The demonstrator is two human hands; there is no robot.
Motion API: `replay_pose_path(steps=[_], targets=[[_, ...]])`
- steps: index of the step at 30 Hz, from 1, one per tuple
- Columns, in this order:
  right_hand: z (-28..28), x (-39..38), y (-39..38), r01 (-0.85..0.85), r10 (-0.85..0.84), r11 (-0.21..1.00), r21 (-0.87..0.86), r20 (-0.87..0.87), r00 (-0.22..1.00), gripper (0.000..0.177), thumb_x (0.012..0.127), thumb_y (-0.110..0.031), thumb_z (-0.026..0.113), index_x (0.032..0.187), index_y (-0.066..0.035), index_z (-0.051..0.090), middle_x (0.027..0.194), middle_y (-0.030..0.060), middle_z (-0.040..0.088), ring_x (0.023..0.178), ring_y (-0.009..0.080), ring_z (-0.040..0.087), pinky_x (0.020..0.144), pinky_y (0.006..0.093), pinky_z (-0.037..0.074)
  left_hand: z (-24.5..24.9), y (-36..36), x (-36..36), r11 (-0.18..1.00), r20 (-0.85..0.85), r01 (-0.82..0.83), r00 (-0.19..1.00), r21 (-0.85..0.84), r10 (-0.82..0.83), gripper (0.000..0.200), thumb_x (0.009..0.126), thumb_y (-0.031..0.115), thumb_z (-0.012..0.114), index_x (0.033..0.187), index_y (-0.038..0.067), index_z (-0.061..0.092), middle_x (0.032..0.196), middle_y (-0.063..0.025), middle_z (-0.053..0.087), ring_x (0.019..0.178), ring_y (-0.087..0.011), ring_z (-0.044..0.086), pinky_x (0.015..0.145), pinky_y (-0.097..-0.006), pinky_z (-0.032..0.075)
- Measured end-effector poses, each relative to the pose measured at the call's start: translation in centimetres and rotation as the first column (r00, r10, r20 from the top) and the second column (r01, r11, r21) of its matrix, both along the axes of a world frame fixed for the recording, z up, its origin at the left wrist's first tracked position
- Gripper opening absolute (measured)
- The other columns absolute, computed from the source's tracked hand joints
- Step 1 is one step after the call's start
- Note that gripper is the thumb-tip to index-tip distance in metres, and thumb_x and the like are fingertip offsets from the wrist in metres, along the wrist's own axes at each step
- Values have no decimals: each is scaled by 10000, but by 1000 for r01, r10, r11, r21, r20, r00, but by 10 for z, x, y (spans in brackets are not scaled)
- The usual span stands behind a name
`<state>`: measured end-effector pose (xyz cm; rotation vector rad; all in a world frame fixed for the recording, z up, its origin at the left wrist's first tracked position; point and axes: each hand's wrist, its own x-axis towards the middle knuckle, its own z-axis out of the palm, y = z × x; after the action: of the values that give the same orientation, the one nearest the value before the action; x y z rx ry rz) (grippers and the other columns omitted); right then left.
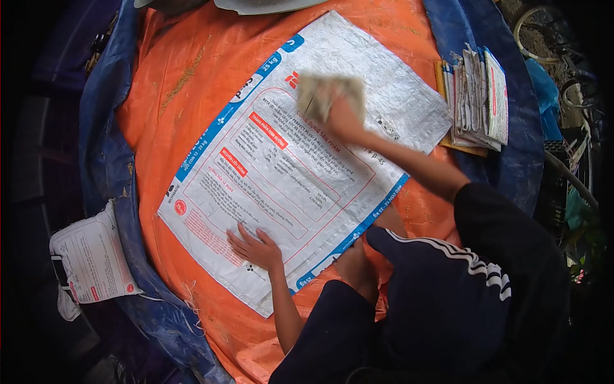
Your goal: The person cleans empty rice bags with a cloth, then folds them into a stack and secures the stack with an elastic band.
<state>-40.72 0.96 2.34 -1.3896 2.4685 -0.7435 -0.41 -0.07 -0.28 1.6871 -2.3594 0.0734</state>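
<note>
A large white feed sack (396, 70) with blue edges and red and black print lies flat on an orange tarp. My left hand (257, 249) rests palm down on the sack's lower part, fingers spread and nothing held. Toward the sack's upper part, my right hand (340, 110) presses on a greyish-beige cloth (313, 89), gripping it against the printed side. Motion smears this hand and the cloth, and some fingers are hidden. My bare foot (357, 272) is beside the sack's lower right edge.
The orange tarp (173, 121) is bordered by blue tarp (115, 128). A stack of folded sacks (473, 99) sits at the right. A folded white sack bundle (93, 259) lies at the left. Part of a grey, rounded object (268, 5) shows at the top edge.
</note>
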Motion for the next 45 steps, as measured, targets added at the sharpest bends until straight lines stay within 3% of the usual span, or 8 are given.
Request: replay_pose_path(steps=[12,19,23,25,26,28,36,45], targets=[[-11,186,34,-749,751,657,-88,-14,661,620,872,-269,594,1453,-95,461,1616,102,279,1491,332,230,1194,506,218,8,1,-5,1000,34,3,999,20,-4,539,1017,367,457,1476,86,411,1571,-229,296,1442,-414,302,1144,-563,260],[-31,-23,13,-166,208,978,128,-489,847,735,865,-209,581,1554,-230,327,1624,95,266,1496,357,239,1199,544,189,-3,-1,1,1000,11,5,1000,-20,-4,525,1020,349,452,1471,82,416,1566,-238,296,1430,-427,304,1135,-568,260],[-41,-156,23,129,-29,982,136,-569,822,559,856,-233,587,1353,21,563,1537,226,386,1419,402,367,1154,578,282,0,-2,0,999,2,15,1000,-33,-15,522,1016,337,476,1466,78,426,1546,-243,325,1419,-428,319,1130,-563,269],[-21,-203,31,158,173,776,610,-448,877,424,876,-215,566,1227,14,629,1394,265,508,1189,414,545,1025,543,420,-6,1,-4,997,-89,56,994,-51,-60,513,1006,322,506,1453,78,446,1525,-243,355,1414,-425,329,1130,-563,273],[-28,-205,45,170,67,941,294,-653,754,263,799,-175,593,938,14,711,1155,269,616,1088,387,584,957,529,444,-6,-3,2,995,-107,52,992,-80,-60,509,1001,314,521,1447,77,457,1515,-243,370,1411,-423,335,1130,-563,276],[-74,-222,46,135,-70,990,39,-692,718,540,886,-173,522,1353,92,470,1333,290,525,1184,440,527,1065,513,378,-4,-5,2,996,-206,52,976,-78,-68,523,946,290,589,1414,75,495,1480,-245,408,1406,-424,343,1140,-580,263],[-23,52,33,-135,128,983,-120,-69,989,615,898,-136,549,1459,39,366,1453,259,442,1382,416,368,1188,497,224,3,0,3,999,-126,-40,991,21,42,554,954,315,536,1456,91,460,1588,-223,274,1465,-432,245,1158,-599,204],[5,182,47,-770,774,633,80,-62,630,808,794,-351,731,1504,-139,409,1594,82,336,1517,289,205,1227,541,139,2,2,1,997,-108,-60,992,49,65,551,965,318,522,1466,100,448,1596,-214,263,1470,-427,238,1170,-590,187]])
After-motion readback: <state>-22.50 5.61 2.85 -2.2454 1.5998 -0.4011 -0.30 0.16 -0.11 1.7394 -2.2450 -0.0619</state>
